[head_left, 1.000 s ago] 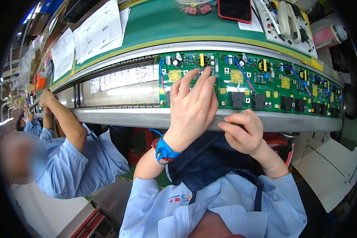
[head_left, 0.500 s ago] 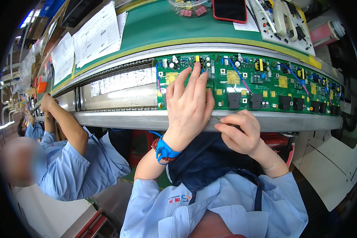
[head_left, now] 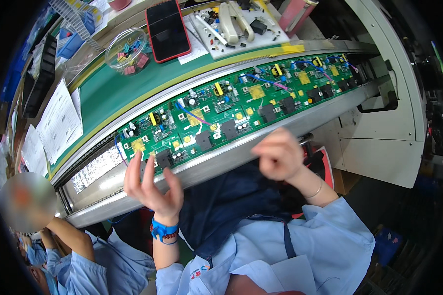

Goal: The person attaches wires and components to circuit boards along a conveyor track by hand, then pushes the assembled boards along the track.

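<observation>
A row of green circuit boards (head_left: 238, 114) lies end to end along the metal rail conveyor, fitted with black blocks, yellow parts, and blue and pink wires. My left hand (head_left: 155, 189), with a blue wrist strap (head_left: 163, 229), is at the near left end of the row. Its fingers are spread and hold nothing; the fingertips overlap the board edge, and whether they touch it I cannot tell. My right hand (head_left: 279, 156) hovers over the conveyor's near rail (head_left: 206, 166), right of the middle. Its fingers are curled together and slightly blurred, hiding anything between them.
Beyond the conveyor are a clear tub of coloured parts (head_left: 128, 51), a red-edged phone (head_left: 168, 30), a white tray of loose components (head_left: 275, 35) and a pink cup (head_left: 298, 14). Papers (head_left: 59, 120) lie far left. A co-worker's sleeve (head_left: 86, 268) is at lower left; a white machine cabinet (head_left: 379, 152) stands right.
The view has turned, so the board row now slants up to the right. My left hand has drawn back from over the board to its near edge. My right hand stays curled.
</observation>
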A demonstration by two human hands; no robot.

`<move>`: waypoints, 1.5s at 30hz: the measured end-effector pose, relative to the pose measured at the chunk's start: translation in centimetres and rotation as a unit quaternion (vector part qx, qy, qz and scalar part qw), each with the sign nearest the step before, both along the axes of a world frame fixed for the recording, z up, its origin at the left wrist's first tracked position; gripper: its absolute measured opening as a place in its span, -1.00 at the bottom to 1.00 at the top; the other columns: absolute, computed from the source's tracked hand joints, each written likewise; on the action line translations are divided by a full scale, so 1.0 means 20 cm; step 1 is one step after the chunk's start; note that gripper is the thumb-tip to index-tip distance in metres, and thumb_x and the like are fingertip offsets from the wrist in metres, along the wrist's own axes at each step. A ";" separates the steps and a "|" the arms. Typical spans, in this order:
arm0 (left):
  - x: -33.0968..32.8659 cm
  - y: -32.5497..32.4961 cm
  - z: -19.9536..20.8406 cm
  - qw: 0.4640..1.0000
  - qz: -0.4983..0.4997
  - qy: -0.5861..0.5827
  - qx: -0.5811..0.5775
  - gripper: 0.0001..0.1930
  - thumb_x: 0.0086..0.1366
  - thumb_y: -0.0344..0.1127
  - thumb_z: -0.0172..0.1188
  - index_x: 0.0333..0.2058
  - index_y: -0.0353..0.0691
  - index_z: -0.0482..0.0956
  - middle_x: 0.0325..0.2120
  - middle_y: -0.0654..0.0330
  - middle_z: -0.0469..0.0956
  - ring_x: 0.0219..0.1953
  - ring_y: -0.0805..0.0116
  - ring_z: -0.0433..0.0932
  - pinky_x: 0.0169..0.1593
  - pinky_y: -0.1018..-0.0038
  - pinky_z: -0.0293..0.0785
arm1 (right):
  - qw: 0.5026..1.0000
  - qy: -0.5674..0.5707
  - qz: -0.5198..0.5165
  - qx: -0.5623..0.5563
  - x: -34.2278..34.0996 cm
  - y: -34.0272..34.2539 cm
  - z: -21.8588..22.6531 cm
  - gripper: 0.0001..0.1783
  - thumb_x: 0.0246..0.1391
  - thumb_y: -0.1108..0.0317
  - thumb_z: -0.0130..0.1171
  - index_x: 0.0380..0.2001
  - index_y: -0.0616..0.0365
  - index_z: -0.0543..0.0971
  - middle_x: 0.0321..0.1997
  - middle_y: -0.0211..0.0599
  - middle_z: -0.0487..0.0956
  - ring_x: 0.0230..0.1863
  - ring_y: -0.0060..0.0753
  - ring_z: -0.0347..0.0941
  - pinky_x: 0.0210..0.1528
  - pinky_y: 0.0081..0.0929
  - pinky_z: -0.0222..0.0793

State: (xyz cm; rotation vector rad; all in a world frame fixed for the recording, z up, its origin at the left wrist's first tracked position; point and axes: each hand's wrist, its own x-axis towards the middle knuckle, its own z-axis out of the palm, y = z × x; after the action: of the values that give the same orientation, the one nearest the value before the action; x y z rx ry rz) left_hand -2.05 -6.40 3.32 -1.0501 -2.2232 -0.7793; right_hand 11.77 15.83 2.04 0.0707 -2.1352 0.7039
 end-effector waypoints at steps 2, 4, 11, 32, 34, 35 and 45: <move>0.00 -0.02 -0.01 0.999 0.027 0.012 0.021 -0.61 0.12 -0.46 0.14 -0.03 -0.26 0.43 0.03 0.04 0.41 0.08 0.08 0.30 0.15 0.24 0.15 | 0.992 -0.003 -0.120 0.046 0.08 0.15 0.05 -0.75 -0.20 0.61 0.09 -0.35 0.16 0.55 -0.44 -0.29 0.49 -0.50 -0.31 0.42 -0.47 -0.46 0.37; 0.00 -0.03 -0.01 0.999 0.035 0.014 0.036 -0.62 0.12 -0.47 0.13 -0.03 -0.25 0.43 0.02 0.06 0.41 0.08 0.10 0.28 0.15 0.25 0.13 | 0.969 -0.066 -0.227 -0.070 0.15 0.26 0.09 -0.80 -0.03 0.59 0.11 -0.28 0.19 0.53 -0.48 -0.30 0.44 -0.53 -0.47 0.38 -0.49 -0.60 0.32; -0.01 -0.05 -0.03 0.998 0.042 -0.016 0.045 -0.63 0.14 -0.52 0.10 -0.03 -0.29 0.43 0.01 0.06 0.41 0.09 0.11 0.28 0.17 0.26 0.11 | 0.898 -0.251 -0.358 -0.041 0.22 0.56 0.15 -0.85 0.00 0.37 0.24 -0.32 0.14 0.65 -0.58 -0.32 0.38 -0.59 -0.40 0.32 -0.51 -0.47 0.24; -0.04 -0.09 -0.03 0.998 0.040 -0.032 0.041 -0.65 0.14 -0.58 0.09 -0.05 -0.29 0.46 -0.03 0.06 0.44 0.09 0.12 0.29 0.18 0.26 0.11 | 0.859 -0.325 -0.394 0.030 0.14 0.64 0.17 -0.86 0.00 0.36 0.19 -0.35 0.13 0.63 -0.49 -0.25 0.47 -0.49 -0.20 0.44 -0.42 -0.31 0.34; -0.05 -0.10 -0.05 0.998 0.037 -0.034 0.039 -0.65 0.14 -0.58 0.09 -0.06 -0.28 0.46 -0.03 0.06 0.45 0.09 0.12 0.29 0.17 0.26 0.11 | 0.869 -0.359 -0.337 0.045 0.11 0.59 0.17 -0.85 0.03 0.38 0.14 -0.33 0.13 0.62 -0.42 -0.21 0.51 -0.41 -0.15 0.49 -0.35 -0.28 0.39; -0.05 -0.10 -0.06 0.998 0.040 -0.034 0.041 -0.65 0.12 -0.57 0.11 -0.08 -0.25 0.48 -0.04 0.09 0.45 0.07 0.11 0.29 0.15 0.27 0.14 | 0.869 -0.360 -0.336 0.045 0.11 0.59 0.15 -0.85 0.03 0.38 0.14 -0.33 0.13 0.62 -0.42 -0.21 0.51 -0.41 -0.15 0.49 -0.35 -0.28 0.39; -0.06 -0.10 -0.05 0.998 0.044 -0.034 0.031 -0.67 0.08 -0.56 0.13 -0.12 -0.23 0.51 -0.04 0.11 0.45 0.05 0.11 0.32 0.12 0.28 0.18 | 0.831 -0.412 -0.349 0.133 0.12 0.68 0.11 -0.85 0.07 0.36 0.08 -0.35 0.12 0.61 -0.36 -0.17 0.53 -0.30 -0.07 0.51 -0.25 -0.24 0.42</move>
State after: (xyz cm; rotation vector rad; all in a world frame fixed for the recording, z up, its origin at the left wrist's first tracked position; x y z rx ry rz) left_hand -3.17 -8.45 2.35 -0.9033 -2.2699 -0.8509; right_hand 14.15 29.38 4.18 -0.9882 -2.7684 -0.0553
